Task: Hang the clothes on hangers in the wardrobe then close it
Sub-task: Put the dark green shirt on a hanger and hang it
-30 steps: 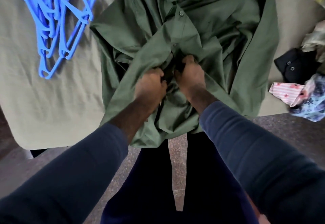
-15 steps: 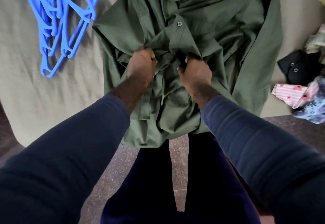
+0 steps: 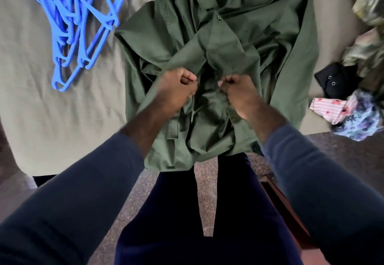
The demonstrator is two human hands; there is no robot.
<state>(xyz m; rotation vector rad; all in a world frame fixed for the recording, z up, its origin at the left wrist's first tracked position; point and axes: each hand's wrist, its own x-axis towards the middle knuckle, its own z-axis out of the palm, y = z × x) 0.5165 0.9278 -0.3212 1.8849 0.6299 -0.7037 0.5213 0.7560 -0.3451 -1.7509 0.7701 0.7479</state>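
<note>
Left hand (image 3: 176, 90) and right hand (image 3: 239, 92) each pinch the green shirt's (image 3: 270, 42) front edges, apparently near a button; blue hangers (image 3: 79, 25) lie beside it.

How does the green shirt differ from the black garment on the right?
The green shirt lies spread wide on the beige sheet; the black garment is a small bunched heap near its right edge. The left hand and right hand both grip the green shirt's front; no hand touches the black garment. The green shirt shows a green button; the black garment shows two pale ringed fasteners. Both rest on that sheet.
</note>
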